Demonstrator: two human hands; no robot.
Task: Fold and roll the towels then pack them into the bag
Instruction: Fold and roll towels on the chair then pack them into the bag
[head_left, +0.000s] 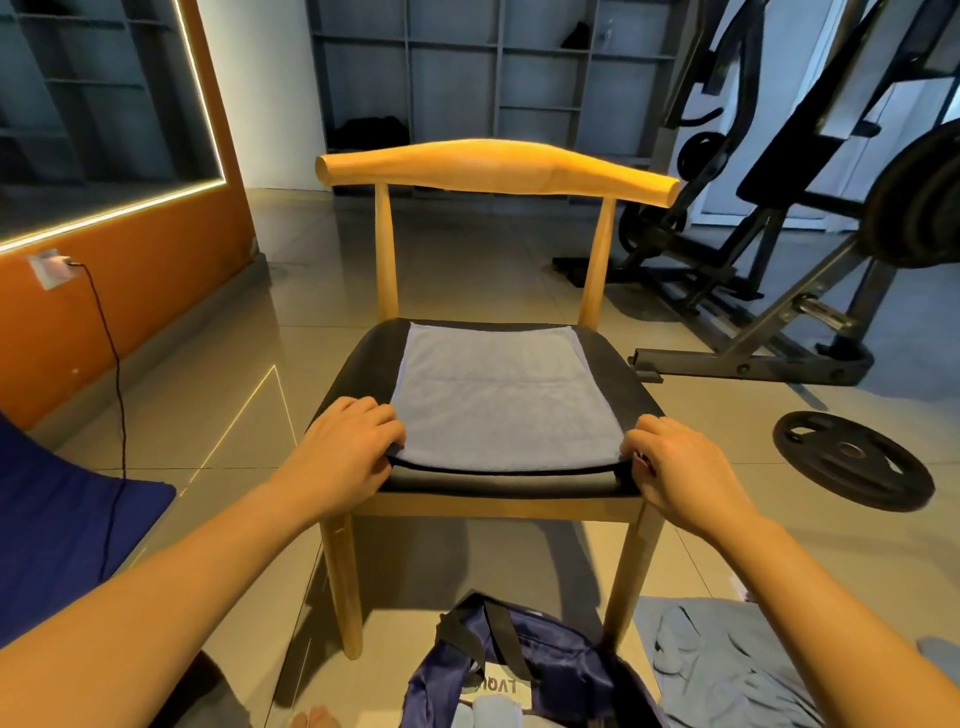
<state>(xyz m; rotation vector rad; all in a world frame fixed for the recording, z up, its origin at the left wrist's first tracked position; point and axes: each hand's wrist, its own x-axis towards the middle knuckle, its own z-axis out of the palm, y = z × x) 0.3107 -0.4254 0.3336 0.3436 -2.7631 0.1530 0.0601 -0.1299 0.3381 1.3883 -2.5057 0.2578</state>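
Navy bag at your feet seems to hold one roll; loose towels wait beside it. Your left hand and right hand pinch the near corners of the folded towel on the chair, not yet rolled.

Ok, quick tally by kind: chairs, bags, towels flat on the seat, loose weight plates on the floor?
chair: 1
bag: 1
towel flat on the seat: 1
loose weight plate: 1
Total: 4
The crumpled cloth heap on the floor is left out, since its pieces cannot be counted.
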